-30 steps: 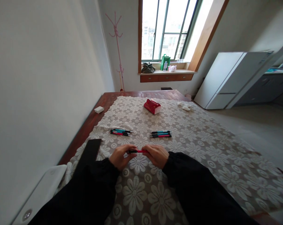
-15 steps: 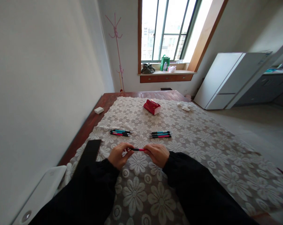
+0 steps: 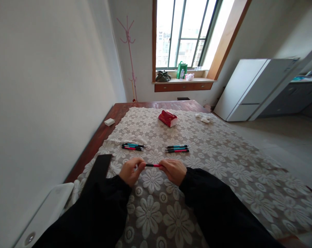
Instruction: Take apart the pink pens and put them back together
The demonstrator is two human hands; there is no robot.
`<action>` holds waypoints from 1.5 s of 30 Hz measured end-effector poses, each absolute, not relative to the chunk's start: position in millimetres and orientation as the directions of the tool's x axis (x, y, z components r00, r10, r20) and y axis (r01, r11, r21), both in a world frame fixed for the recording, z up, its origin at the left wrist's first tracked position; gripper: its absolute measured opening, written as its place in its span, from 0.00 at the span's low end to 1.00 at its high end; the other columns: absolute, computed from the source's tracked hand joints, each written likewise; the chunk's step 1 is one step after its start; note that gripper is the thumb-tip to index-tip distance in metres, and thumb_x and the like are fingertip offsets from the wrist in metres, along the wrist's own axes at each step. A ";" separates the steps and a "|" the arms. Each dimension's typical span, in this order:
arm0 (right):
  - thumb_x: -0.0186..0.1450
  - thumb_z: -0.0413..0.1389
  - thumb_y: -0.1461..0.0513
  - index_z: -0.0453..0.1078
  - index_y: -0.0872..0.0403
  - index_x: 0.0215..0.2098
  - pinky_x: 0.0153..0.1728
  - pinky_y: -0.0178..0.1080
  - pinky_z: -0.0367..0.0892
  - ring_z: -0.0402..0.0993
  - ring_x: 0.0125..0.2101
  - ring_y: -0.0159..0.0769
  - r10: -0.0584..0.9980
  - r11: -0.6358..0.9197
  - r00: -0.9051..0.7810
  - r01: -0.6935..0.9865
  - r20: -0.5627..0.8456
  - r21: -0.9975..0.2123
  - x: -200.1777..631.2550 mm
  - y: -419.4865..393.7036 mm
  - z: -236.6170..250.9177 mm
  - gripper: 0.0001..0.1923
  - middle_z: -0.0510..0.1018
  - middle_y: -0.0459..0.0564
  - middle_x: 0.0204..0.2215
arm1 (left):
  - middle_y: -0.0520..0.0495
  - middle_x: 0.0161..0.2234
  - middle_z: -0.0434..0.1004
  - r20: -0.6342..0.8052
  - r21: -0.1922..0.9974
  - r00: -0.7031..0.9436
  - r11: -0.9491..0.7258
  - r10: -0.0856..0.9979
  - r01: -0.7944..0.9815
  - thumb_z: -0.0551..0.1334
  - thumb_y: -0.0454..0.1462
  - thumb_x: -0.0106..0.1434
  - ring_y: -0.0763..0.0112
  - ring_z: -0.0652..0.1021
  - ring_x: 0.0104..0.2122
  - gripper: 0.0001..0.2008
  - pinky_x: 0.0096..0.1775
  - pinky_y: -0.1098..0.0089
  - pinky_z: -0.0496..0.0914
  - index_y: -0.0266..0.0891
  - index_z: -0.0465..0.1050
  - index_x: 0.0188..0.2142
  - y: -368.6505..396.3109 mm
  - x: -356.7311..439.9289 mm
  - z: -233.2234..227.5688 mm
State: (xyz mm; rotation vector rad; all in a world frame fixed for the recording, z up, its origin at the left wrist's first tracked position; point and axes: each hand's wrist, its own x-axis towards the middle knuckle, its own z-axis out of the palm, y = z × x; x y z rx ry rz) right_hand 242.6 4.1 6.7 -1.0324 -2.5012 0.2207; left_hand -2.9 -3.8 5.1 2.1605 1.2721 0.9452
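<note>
A black and red pen (image 3: 153,165) spans the gap between my two hands, held level just above the tablecloth. My left hand (image 3: 131,171) pinches its black end between thumb and fingers. At the red end, my right hand (image 3: 173,170) is closed around the barrel, hiding that tip. Beyond my hands lie two small groups of pens: the left group (image 3: 132,147) and the right group (image 3: 177,148), each with blue and red-pink barrels with black parts.
A flower-patterned cloth (image 3: 152,217) covers the wooden table. A red tissue pack (image 3: 167,118) sits farther back, crumpled white tissues (image 3: 204,120) to its right. At left are a white adapter (image 3: 110,122), a dark flat box (image 3: 100,168) and a white object (image 3: 46,215) by the wall.
My left thumb and fingers have shifted slightly at the pen's black end, exposing a little more of it. My right hand keeps its grip, and the other pens stay put.
</note>
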 end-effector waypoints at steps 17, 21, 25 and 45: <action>0.70 0.47 0.61 0.66 0.54 0.36 0.29 0.35 0.56 0.69 0.25 0.33 0.693 0.721 -0.645 0.632 0.321 -0.286 242.7 1.9 11.9 0.08 0.74 0.47 0.26 | 0.48 0.31 0.75 0.409 0.616 0.368 -0.550 0.835 0.564 0.57 0.41 0.66 0.70 0.73 0.30 0.09 0.34 0.70 0.67 0.40 0.74 0.38 -5.0 -2.9 3.4; 0.71 0.46 0.61 0.66 0.54 0.36 0.29 0.35 0.56 0.68 0.26 0.33 0.693 0.720 -0.640 0.635 0.333 -0.279 242.6 2.6 13.2 0.09 0.74 0.47 0.26 | 0.48 0.32 0.76 0.386 0.652 0.335 -0.511 0.860 0.560 0.56 0.44 0.67 0.69 0.74 0.31 0.13 0.34 0.69 0.67 0.40 0.74 0.38 -7.2 -2.2 6.9; 0.70 0.46 0.62 0.66 0.54 0.35 0.31 0.36 0.56 0.68 0.27 0.35 0.659 0.749 -0.662 0.621 0.356 -0.233 241.7 2.5 16.1 0.09 0.74 0.48 0.25 | 0.49 0.24 0.75 0.308 0.634 0.397 -0.497 0.865 0.592 0.50 0.44 0.70 0.70 0.73 0.28 0.21 0.32 0.70 0.66 0.40 0.72 0.25 -6.3 -2.4 9.7; 0.72 0.47 0.60 0.67 0.54 0.34 0.34 0.38 0.57 0.65 0.31 0.37 0.565 0.814 -0.724 0.569 0.396 -0.122 242.5 3.2 18.5 0.11 0.73 0.50 0.28 | 0.48 0.25 0.74 0.254 0.565 0.521 -0.562 0.815 0.604 0.47 0.44 0.71 0.66 0.72 0.32 0.21 0.36 0.67 0.67 0.40 0.73 0.29 -9.4 -0.3 16.1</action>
